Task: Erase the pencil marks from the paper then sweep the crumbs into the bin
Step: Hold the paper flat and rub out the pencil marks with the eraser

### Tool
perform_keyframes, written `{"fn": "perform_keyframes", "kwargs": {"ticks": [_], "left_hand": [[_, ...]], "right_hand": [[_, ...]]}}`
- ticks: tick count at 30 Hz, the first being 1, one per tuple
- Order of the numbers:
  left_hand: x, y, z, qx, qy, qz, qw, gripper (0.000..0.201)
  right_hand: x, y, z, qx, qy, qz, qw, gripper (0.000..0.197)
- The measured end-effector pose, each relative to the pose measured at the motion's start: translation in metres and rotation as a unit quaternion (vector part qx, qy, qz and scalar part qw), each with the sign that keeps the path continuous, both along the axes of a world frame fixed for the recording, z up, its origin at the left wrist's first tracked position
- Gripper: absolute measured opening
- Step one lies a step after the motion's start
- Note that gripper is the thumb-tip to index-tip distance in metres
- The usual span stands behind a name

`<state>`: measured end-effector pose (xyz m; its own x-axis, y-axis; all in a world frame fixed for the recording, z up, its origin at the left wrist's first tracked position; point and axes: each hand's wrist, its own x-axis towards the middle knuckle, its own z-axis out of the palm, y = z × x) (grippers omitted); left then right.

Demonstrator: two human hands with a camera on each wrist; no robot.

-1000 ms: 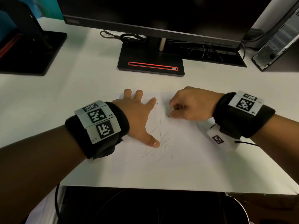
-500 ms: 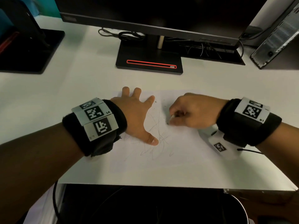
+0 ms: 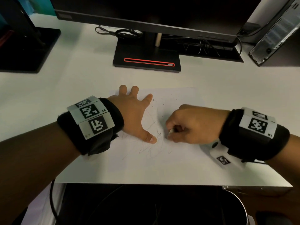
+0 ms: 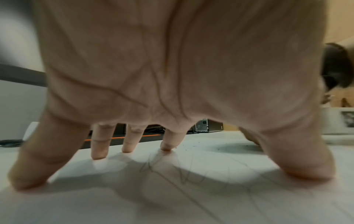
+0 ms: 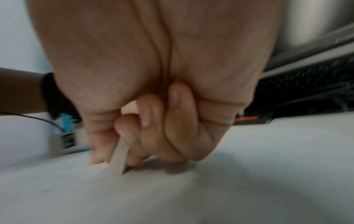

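Note:
A white sheet of paper (image 3: 162, 163) lies on the desk with grey pencil scribbles (image 3: 152, 140) near its middle. My left hand (image 3: 134, 114) is spread flat on the sheet's left part, fingertips (image 4: 98, 154) and thumb pressing it down. Just right of the thumb, my right hand (image 3: 186, 125) pinches a small white eraser (image 5: 118, 156), whose lower end touches the paper. Dark eraser crumbs (image 3: 158, 100) dot the sheet's far part, also seen as specks (image 4: 237, 146) in the left wrist view. The bin's round rim (image 3: 238, 202) shows below the desk's front edge.
A monitor base with a red slot (image 3: 147, 59) stands behind the paper. Another black stand (image 3: 29, 49) is at the far left, a computer case (image 3: 276, 33) at the far right. Cables (image 3: 125, 32) lie behind the base. The desk's front edge (image 3: 162, 184) is close.
My right hand with the eraser has slid toward me across the scribbles. My left hand stays pressed on the paper.

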<state>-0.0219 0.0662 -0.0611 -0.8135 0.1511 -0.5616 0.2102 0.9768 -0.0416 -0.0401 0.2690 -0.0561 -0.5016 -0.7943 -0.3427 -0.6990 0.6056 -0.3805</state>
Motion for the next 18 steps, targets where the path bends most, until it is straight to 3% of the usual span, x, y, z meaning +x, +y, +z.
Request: {"fn": "perform_keyframes", "kwargs": {"ticks": [4, 8, 13, 18], "left_hand": [[0.0, 0.0, -0.001, 0.0, -0.001, -0.001, 1.0, 0.136], [0.0, -0.002, -0.002, 0.005, -0.004, 0.001, 1.0, 0.136], [0.001, 0.0, 0.0, 0.008, -0.004, 0.01, 1.0, 0.134], [0.011, 0.013, 0.003, 0.024, 0.011, -0.018, 0.999, 0.108]], "right_hand": [[-0.014, 0.002, 0.0, -0.009, 0.047, -0.05, 0.998, 0.031], [0.003, 0.004, -0.002, -0.01, -0.009, -0.012, 1.0, 0.03], [-0.015, 0.016, 0.0, 0.01, 0.002, -0.075, 0.997, 0.029], [-0.01, 0.021, -0.004, -0.008, -0.002, -0.094, 0.996, 0.032]]}}
